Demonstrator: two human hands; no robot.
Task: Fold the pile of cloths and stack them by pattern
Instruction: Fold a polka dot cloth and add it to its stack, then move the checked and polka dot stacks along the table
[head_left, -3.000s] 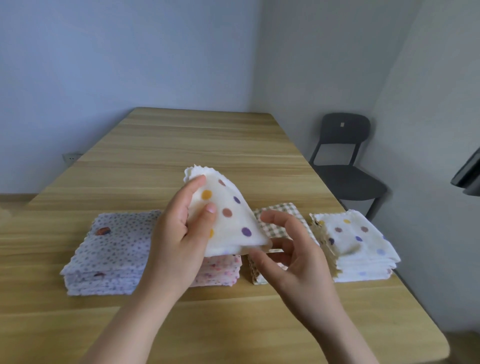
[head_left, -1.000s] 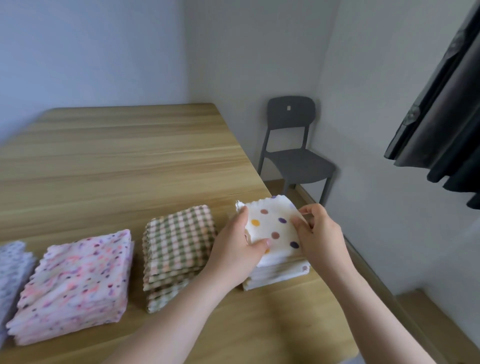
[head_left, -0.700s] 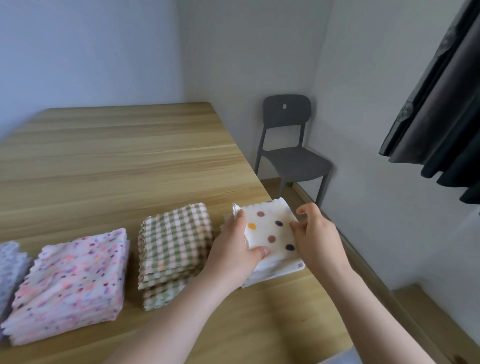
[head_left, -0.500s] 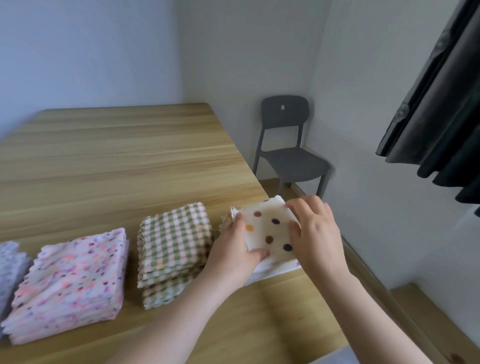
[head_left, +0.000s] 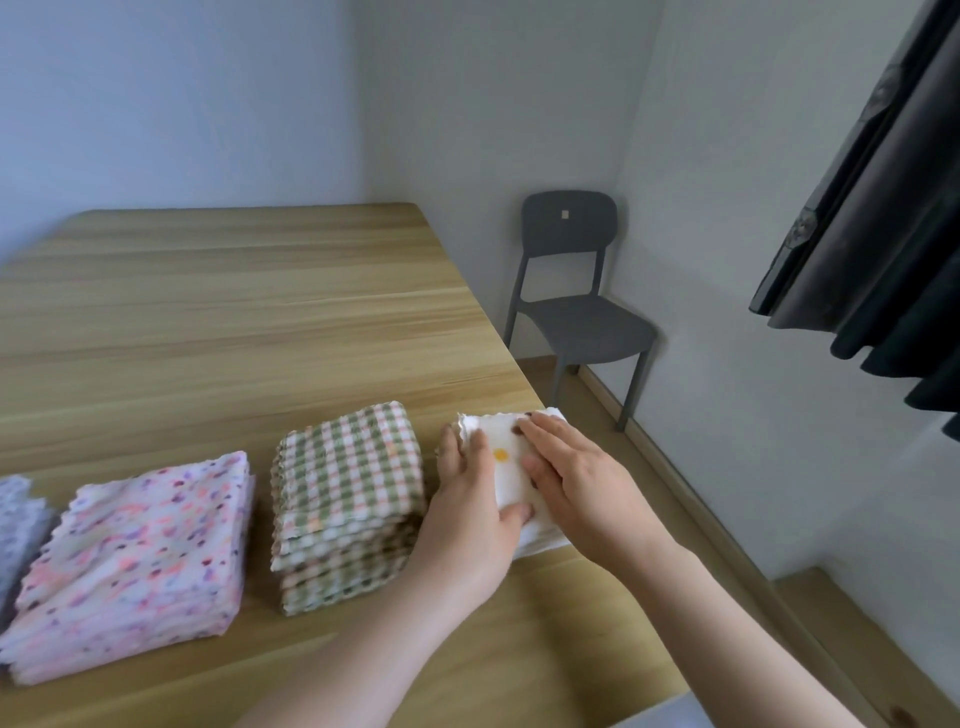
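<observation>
Since half a second earlier: right hand slid from the far right edge of the dotted cloth onto its middle. Now palm down, fingers straight and together, pressing on the top. Fewer dots left uncovered: an orange one between the hands, a brown one at the right fingertips. Left hand unmoved at the cloth's left edge, fingers nearly straight along that edge, thumb laid across the near corner; pressing rather than pinching.

Cloth folded, flat on top of the dotted stack, directly beneath both hands, near the right edge of the table. Scalloped far edge just beyond the fingertips, running left to right. Side edges running away from the wrists and slightly rightward. Long axis hard to judge: outline seemingly near square, mostly covered by the hands.

Checked stack just beside the back of the left hand. Pink speckled stack farther left, apart from it. Pale lilac stack farthest left, cut by the frame. Grey chair beyond the right hand, off the table. Dark curtain above and right of the right hand.
</observation>
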